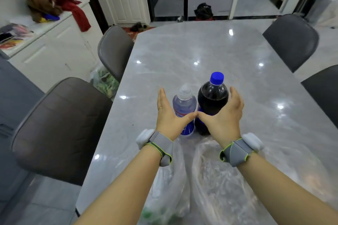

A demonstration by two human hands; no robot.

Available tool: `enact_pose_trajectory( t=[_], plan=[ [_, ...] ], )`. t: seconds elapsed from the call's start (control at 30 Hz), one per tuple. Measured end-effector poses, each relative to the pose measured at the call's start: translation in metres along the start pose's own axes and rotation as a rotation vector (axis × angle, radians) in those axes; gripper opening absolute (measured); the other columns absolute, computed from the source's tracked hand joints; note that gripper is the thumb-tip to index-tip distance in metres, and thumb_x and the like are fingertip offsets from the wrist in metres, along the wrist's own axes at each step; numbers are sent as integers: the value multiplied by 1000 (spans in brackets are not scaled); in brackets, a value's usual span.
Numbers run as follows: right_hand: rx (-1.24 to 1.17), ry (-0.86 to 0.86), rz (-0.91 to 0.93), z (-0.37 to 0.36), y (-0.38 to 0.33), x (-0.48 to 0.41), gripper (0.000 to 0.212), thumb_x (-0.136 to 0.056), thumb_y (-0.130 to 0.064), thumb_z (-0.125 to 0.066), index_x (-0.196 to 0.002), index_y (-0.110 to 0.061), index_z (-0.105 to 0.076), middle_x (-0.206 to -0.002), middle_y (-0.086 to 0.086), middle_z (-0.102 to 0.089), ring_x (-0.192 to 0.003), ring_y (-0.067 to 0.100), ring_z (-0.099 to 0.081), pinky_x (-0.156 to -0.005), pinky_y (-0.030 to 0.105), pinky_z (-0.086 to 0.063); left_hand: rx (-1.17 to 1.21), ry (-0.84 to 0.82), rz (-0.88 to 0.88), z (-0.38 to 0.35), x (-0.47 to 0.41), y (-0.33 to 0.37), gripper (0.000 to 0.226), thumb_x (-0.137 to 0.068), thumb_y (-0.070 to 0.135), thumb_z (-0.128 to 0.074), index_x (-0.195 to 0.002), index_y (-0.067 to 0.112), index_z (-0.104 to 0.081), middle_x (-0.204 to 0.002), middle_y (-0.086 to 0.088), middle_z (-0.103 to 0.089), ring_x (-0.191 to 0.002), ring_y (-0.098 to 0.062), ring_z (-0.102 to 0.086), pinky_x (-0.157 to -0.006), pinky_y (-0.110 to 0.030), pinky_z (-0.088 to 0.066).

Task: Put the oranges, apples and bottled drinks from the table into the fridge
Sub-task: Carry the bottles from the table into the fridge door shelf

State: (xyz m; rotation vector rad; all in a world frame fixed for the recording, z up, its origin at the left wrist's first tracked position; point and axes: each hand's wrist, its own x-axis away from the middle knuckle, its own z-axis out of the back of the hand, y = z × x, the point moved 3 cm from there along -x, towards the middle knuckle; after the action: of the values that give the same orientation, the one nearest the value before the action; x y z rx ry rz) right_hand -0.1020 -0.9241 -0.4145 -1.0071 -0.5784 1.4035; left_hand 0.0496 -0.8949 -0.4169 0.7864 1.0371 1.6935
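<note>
2 bottled drinks are seen standing upright on the grey marble-look desk (182, 51), long axes vertical, caps pointing up, just beside each other, approx. at the middle of the near half. The smaller one, on the left, is a clear water bottle (183, 104) w/ a pale cap; its label (187, 129) is blue w/ red and white marks, but no wording can be read. The larger one, on the right, is a cola bottle (212, 100) filled w/ dark liquid and closed by a blue cap (217, 78). Only a strip of blue wrapper shows on it, and no brand can be made out.

The pair is flanked by 2 hands. The left hand (167, 115) is held at the left of the water bottle, its fingers (161, 97) straight and pressed together, thumb spread wide; 1 ring (159, 108) is worn. The right hand (225, 115) is held at the right of the cola bottle, its fingers (236, 95) together and slightly curved, thumb also spread. The 2 thumb tips meet in front of the bottles. Whether either palm touches a bottle cannot be told. 1 grey wristband is worn on each arm, left (161, 148) and right (237, 151).

2 clear plastic bags lie crumpled under the forearms at the near edge, a left bag (170, 188) w/ sth. green inside and a right bag (219, 188). 4 dark chairs are counted, 2 per side, e.g. the near left chair (62, 126).
</note>
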Motion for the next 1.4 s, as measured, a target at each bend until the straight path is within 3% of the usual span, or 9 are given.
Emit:
enact_pose_trajectory(
  t=[0.17,0.3,0.53,0.73,0.87,1.0,1.17,1.27,1.4],
  plan=[
    [-134,-50,-53,-9,13,-9,104,-54,-19,-86,-138,-16,-25,-133,2,-41,-122,20,-42,-100,30,-36,56,-59,73,-13,-17,-11,110,-64,19,-77,-146,23,-3,-153,-5,-24,-137,-23,-32,-110,-42,-36],
    [-176,-69,-90,-11,13,-13,91,-61,-13,-82,-132,-23,-27,-121,-4,-49,-104,16,-50,-84,23,-37,51,-33,87,-19,-21,-13,86,-65,19,-78,-133,22,-27,-127,-4,-53,-112,-25,-55,-92,-37,-48],
    [-137,-124,-69,-5,-1,-14,78,-60,-18,-82,-119,-32,-34,-100,-14,-52,-89,15,-52,-76,26,-38,3,42,64,5,-17,-5,70,-63,22,-79,-119,25,-37,-113,-1,-58,-103,-26,-58,-88,-41,-52],
    [-207,-253,59,0,-70,0,76,-59,-15,-79,-107,-46,-29,-92,-28,-50,-82,6,-55,-66,21,-39,57,224,-21,84,5,33,63,-62,17,-81,-105,33,-38,-93,13,-55,-89,-16,-57,-79,-30,-48],
    [-294,-381,174,-4,-139,24,77,-59,-16,-80,-113,-42,-32,-97,-25,-52,-89,9,-57,-76,28,-44,72,336,-52,151,42,50,62,-63,17,-81,-105,34,-39,-93,17,-54,-93,-15,-57,-84,-32,-48],
    [-410,-520,299,-12,-212,62,81,-59,-12,-81,-119,-37,-33,-100,-23,-52,-93,5,-56,-85,35,-48,73,480,-65,225,101,57,67,-62,19,-82,-113,35,-42,-107,11,-57,-103,-16,-58,-89,-34,-48],
    [-518,-716,517,-26,-308,141,85,-58,-15,-83,-122,-38,-32,-116,-15,-51,-113,13,-50,-97,46,-47,15,711,-95,328,208,70,68,-63,16,-82,-117,33,-44,-113,7,-59,-109,-18,-58,-95,-39,-48],
    [-564,-791,636,-34,-356,189,86,-57,-16,-84,-121,-39,-31,-119,-13,-49,-114,12,-48,-99,44,-44,-28,831,-101,380,271,77,74,-54,24,-83,-117,37,-48,-111,11,-63,-104,-15,-61,-94,-42,-50],
    [-654,-902,753,-31,-412,257,88,-58,-12,-84,-128,-28,-34,-106,-20,-51,-108,10,-50,-91,33,-43,-99,993,-82,430,358,87,74,-48,31,-80,-114,37,-47,-111,9,-64,-103,-17,-62,-92,-44,-52]
  ],
)
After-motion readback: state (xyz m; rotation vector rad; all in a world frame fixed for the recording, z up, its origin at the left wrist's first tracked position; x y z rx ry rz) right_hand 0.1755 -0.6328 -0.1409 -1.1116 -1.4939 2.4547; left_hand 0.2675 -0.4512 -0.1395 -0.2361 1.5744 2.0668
